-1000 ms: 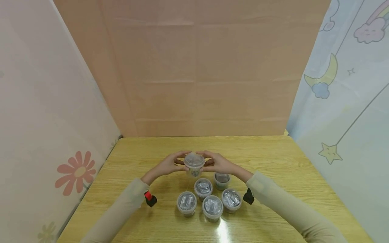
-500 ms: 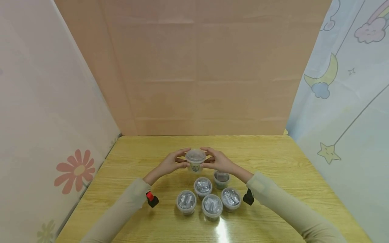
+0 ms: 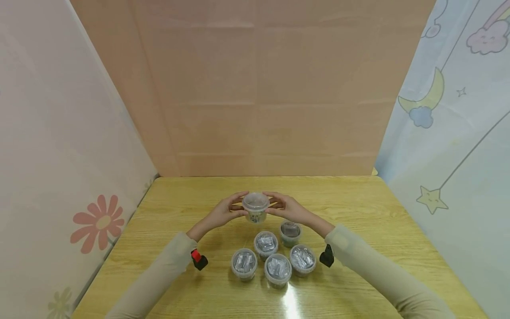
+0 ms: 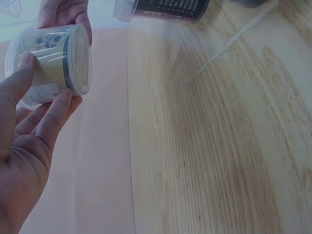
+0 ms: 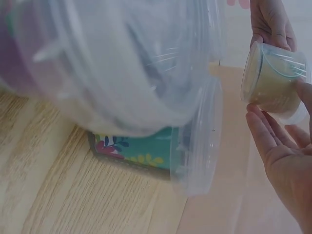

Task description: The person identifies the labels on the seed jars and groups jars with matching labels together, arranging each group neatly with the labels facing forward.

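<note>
Between both hands, a clear plastic tub (image 3: 256,206) with a lid is held upright over the far part of the table. My left hand (image 3: 221,215) grips its left side, thumb on the near wall and fingers behind. From the right, my right hand (image 3: 292,210) holds the opposite side in the same way. The left wrist view shows a printed label on the tub (image 4: 51,66), with thumb and fingertips against its wall. In the right wrist view, pale tan shows through the tub (image 5: 275,80), with fingertips at its rim.
Nearer than the held tub, several similar tubs stand close together on the wooden table (image 3: 159,230). The closest is a silvery-topped tub (image 3: 278,269); the one at back right is a dark-topped tub (image 3: 291,230). Behind the table hangs a plain backdrop (image 3: 255,97).
Both hands have raised the tub slightly and moved it away from the standing tubs. Its printed side shows more than a second ago. The tubs on the table have stayed in place.
</note>
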Motion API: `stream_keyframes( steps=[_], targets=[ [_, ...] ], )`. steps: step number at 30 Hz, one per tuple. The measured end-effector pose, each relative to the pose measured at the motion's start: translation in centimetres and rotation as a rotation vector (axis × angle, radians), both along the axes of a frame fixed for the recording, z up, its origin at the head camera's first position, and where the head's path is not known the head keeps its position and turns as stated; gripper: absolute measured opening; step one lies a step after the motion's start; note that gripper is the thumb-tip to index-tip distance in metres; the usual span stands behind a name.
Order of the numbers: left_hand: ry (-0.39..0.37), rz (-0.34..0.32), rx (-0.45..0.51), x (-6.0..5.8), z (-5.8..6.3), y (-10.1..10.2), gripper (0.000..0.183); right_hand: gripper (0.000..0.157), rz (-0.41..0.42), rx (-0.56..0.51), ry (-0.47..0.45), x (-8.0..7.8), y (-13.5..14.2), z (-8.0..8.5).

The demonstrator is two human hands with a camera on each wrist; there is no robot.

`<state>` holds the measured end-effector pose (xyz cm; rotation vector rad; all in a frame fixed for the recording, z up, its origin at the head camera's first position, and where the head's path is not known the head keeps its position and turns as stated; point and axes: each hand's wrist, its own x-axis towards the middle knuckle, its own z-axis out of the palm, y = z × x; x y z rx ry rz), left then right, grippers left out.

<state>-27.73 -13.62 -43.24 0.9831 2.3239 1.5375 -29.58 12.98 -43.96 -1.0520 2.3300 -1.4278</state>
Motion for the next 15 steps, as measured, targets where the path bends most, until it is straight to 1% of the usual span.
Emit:
stream_keyframes(
  steps=[6,11,15],
  targets=[
    [0.006,-0.015,0.014,-0.16,0.05,-0.13,0.062,0.059,-0.002,-0.016,-0.034,0.1,-0.01,-0.08],
    [0.005,-0.031,0.03,-0.31,0.02,-0.22,0.062,0.058,0.016,-0.032,-0.049,0.02,0.01,-0.41],
    [-0.013,-0.043,0.054,-0.29,0.07,-0.17,0.062,0.058,-0.009,-0.057,-0.092,0.07,-0.02,-0.32]
  ],
)
